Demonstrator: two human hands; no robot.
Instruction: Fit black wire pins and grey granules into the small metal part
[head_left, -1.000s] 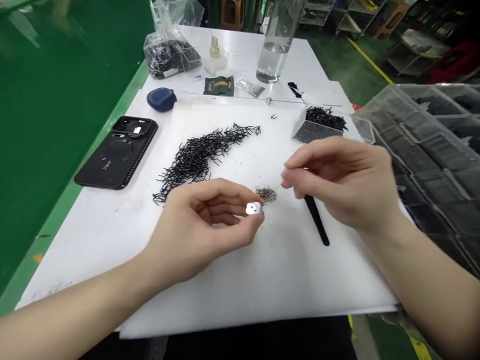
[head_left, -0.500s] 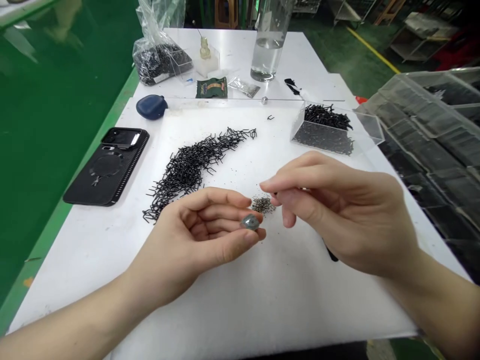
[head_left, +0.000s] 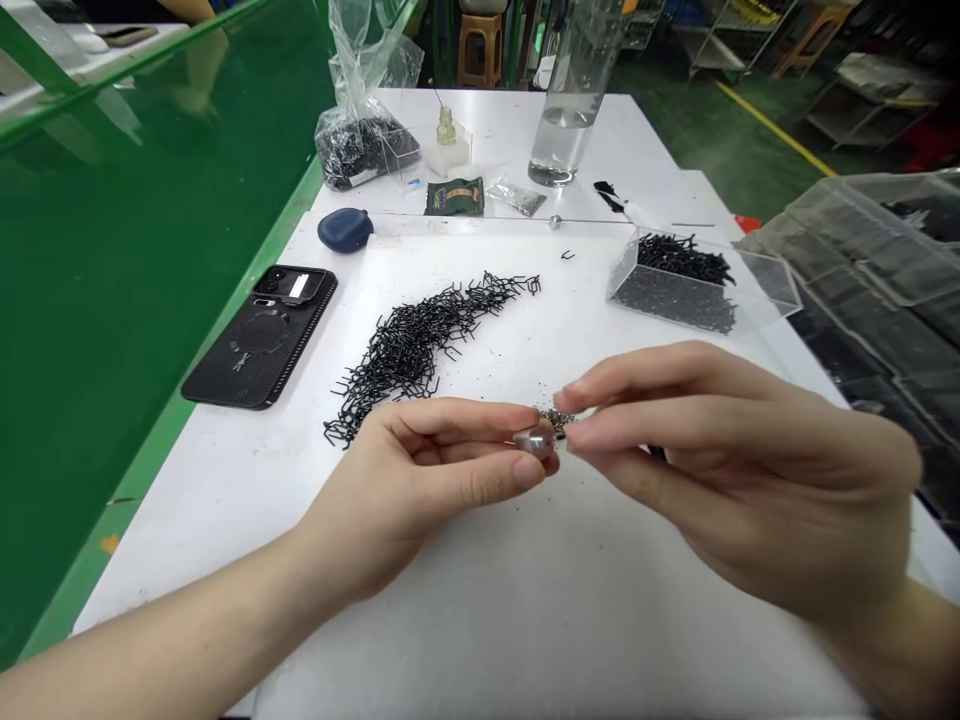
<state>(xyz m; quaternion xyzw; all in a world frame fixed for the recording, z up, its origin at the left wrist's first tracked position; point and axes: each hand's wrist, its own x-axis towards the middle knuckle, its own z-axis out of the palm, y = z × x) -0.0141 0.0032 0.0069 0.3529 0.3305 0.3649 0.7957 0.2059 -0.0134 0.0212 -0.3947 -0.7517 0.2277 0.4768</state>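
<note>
My left hand [head_left: 450, 460] is closed around a small shiny metal piece [head_left: 533, 443], rounded and silvery, between thumb and fingers. Just right of it, my right hand [head_left: 735, 470] has its thumb and middle fingertips pressed together, the index finger slightly raised. Whatever those fingertips pinch is hidden or too small to name. Behind the fingertips lies a little heap of tiny metallic bits [head_left: 556, 420], partly covered. A mound of black bent wire pieces [head_left: 409, 345] spreads beyond my left hand.
A black phone [head_left: 262, 335] and a dark blue case [head_left: 345, 230] lie left. A clear tray [head_left: 675, 295] of black pieces stands right, near stacked bins [head_left: 862, 260]. Farther back are a plastic bag [head_left: 360, 140], a green packet [head_left: 454, 197] and a tall water container [head_left: 562, 140].
The view has shifted, so the table things appear farther right and slightly lower. My right fingertips have come closer to the metal piece, which has turned in my left hand.
</note>
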